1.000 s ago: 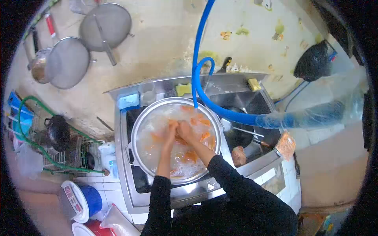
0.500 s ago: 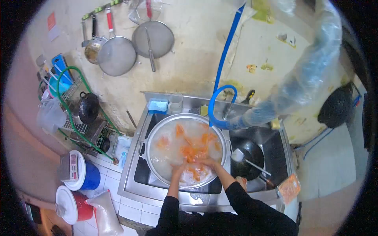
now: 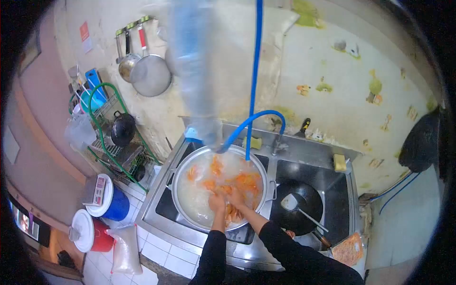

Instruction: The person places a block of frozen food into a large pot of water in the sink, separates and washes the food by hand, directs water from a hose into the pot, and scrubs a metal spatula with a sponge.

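Observation:
A wide two-handled metal pot [image 3: 174,176] stands across the left part of the sink, filled with cloudy whitish water [image 3: 192,202]. Soft-looking orange pieces [image 3: 216,165] float in it, too indistinct to name. My left hand [image 3: 217,202] dips into the water near the middle of the pot, by a cluster of these pieces. Close beside it on the right, my right hand [image 3: 236,197] is down among the orange pieces. Water and pieces hide the fingertips of both hands. A blue hose [image 3: 248,137] hangs over the pot's far side, its end near the water.
The right basin [image 3: 336,190] holds a black wok [image 3: 311,202] with a spatula [image 3: 304,213] across it. A blurred plastic-wrapped tube [image 3: 194,71] hangs above the pot's far left. A packet of orange food [image 3: 349,249] lies at the sink's right corner. Lidded buckets [image 3: 102,242] stand left.
The plastic-wrapped tube has swung from right to left, uncovering the tap. Both hands have moved closer together among the orange pieces. The whole view has turned slightly.

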Demonstrator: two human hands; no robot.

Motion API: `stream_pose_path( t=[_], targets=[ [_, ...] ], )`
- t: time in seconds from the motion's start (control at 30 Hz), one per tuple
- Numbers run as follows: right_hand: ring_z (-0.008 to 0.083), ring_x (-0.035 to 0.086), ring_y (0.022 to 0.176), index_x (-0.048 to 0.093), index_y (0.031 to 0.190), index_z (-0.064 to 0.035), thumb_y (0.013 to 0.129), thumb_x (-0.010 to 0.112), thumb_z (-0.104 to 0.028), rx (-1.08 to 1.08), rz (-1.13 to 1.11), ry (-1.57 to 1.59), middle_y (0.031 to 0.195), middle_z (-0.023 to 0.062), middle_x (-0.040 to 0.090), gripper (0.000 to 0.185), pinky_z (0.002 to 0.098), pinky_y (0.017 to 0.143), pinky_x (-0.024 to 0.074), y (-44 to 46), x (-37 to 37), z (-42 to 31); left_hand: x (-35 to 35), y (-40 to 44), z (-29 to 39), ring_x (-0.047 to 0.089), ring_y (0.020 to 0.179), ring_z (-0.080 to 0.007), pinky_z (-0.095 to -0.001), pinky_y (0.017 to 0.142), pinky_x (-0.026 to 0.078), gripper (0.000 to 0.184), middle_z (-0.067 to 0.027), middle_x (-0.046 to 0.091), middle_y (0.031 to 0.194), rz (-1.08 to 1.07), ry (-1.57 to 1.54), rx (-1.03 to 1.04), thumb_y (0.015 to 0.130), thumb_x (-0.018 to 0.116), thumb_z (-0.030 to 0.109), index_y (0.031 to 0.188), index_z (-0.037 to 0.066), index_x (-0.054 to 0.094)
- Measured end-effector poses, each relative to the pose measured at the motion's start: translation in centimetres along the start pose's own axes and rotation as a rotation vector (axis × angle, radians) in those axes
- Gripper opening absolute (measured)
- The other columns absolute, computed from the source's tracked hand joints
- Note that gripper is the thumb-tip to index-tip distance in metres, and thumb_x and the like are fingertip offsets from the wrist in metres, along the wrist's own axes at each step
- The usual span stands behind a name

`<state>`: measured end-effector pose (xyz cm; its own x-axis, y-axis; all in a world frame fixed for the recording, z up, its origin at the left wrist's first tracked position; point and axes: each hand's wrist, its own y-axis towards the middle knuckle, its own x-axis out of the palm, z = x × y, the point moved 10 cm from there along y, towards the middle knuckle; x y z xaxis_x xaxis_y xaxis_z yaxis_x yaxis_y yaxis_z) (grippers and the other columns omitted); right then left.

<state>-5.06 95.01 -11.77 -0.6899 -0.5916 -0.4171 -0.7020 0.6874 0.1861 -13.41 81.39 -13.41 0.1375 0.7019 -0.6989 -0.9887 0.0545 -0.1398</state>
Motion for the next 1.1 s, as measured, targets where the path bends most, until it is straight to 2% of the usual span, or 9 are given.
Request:
stream_pose_path(
  t=[0.33,0.43,0.53,0.6,0.73,0.87,0.97,1.03,1.1],
  targets=[
    [0.0333,0.052,0.102,0.049,0.117,-0.0068,0.071,0.065,-0.035,-0.15,-0.245,-0.021,0.111,0.0184,0.054,0.056,0.0399,0.091,0.0377,2.6,-6.4,-5.8,-2.0,2.1,6.7,0.056,0.084,-0.0428,-0.0459,0.077,0.043,0.056,-0.027,0.06,0.088,-0.006,0.034,0.325,0.089,0.03,0.042,0.092,-0.005,0.06],
    [0.0352,0.045,0.112,0.043,0.125,-0.0151,0.067,0.069,-0.038,-0.197,-0.431,-0.126,0.121,0.0229,0.047,0.067,0.0416,0.097,0.0328,2.2,-6.6,-4.5,-1.1,2.9,7.2,0.056,0.065,-0.0386,-0.046,0.066,0.043,0.045,-0.0215,0.058,0.065,-0.08,-0.141,0.54,0.083,0.05,0.035,0.073,-0.007,0.06],
    [0.0402,0.023,0.125,0.037,0.131,-0.0168,0.061,0.071,-0.05,-0.037,-0.522,-0.067,0.133,0.0198,0.034,0.085,0.0513,0.101,0.0204,2.6,-7.2,-1.5,1.1,1.7,6.0,0.054,0.074,-0.036,-0.0438,0.071,0.043,0.039,-0.0215,0.057,0.077,-0.344,-0.199,0.613,0.074,0.064,0.028,0.094,-0.005,0.057],
    [0.0436,0.017,0.126,0.033,0.133,-0.0201,0.054,0.075,-0.049,-0.029,-0.348,-0.039,0.135,0.0198,0.029,0.094,0.0549,0.1,0.0169,3.6,-7.9,-0.7,1.8,1.8,4.3,0.058,0.07,-0.0183,-0.0302,0.062,0.048,0.07,-0.0124,0.06,0.094,-0.297,0.005,0.638,0.066,0.072,0.008,0.126,0.007,0.036],
    [0.0423,0.014,0.127,0.028,0.134,-0.0188,0.046,0.079,-0.046,0.173,-0.279,-0.438,0.137,0.0199,0.025,0.105,0.055,0.101,0.0156,5.4,-5.0,3.1,2.4,2.7,4.5,0.057,0.09,-0.0223,-0.0319,0.076,0.048,0.082,-0.0144,0.059,0.094,-0.28,-0.077,0.403,0.072,0.071,0.034,0.133,0.012,0.022],
    [0.0391,0.025,0.125,0.034,0.131,-0.0131,0.052,0.077,-0.039,0.024,-0.322,-0.294,0.132,0.021,0.034,0.094,0.0508,0.101,0.0227,7.9,-3.4,2.2,7.5,8.1,2.6,0.055,0.095,-0.0229,-0.0344,0.081,0.045,0.074,-0.0161,0.056,0.105,-0.273,-0.17,0.498,0.076,0.065,0.041,0.131,0.008,0.029],
    [0.0351,0.041,0.116,0.038,0.127,-0.0077,0.061,0.072,-0.03,0.111,-0.318,-0.244,0.122,0.022,0.045,0.078,0.0432,0.097,0.0328,8.8,1.7,8.8,11.7,8.2,3.0,0.05,0.096,-0.0219,-0.0379,0.083,0.041,0.049,-0.013,0.055,0.104,-0.661,-0.331,0.344,0.082,0.059,0.027,0.119,0.0,0.044],
    [0.0343,0.052,0.101,0.041,0.124,-0.0048,0.07,0.064,-0.021,0.147,-0.141,-0.006,0.109,0.0212,0.054,0.06,0.0386,0.091,0.0396,8.7,3.3,10.6,10.8,9.0,2.6,0.053,0.08,-0.0206,-0.0357,0.073,0.043,0.033,-0.0087,0.057,0.083,-0.418,-0.137,0.361,0.082,0.057,0.02,0.106,-0.002,0.054],
    [0.0334,0.053,0.099,0.044,0.121,-0.004,0.076,0.059,-0.021,0.011,-0.185,0.288,0.106,0.0201,0.056,0.05,0.04,0.088,0.0404,8.8,2.0,5.0,16.6,14.1,-4.1,0.052,0.066,-0.02,-0.0353,0.065,0.043,0.024,-0.0075,0.055,0.077,-0.518,-0.56,0.244,0.083,0.054,0.02,0.09,-0.002,0.059]
  ],
)
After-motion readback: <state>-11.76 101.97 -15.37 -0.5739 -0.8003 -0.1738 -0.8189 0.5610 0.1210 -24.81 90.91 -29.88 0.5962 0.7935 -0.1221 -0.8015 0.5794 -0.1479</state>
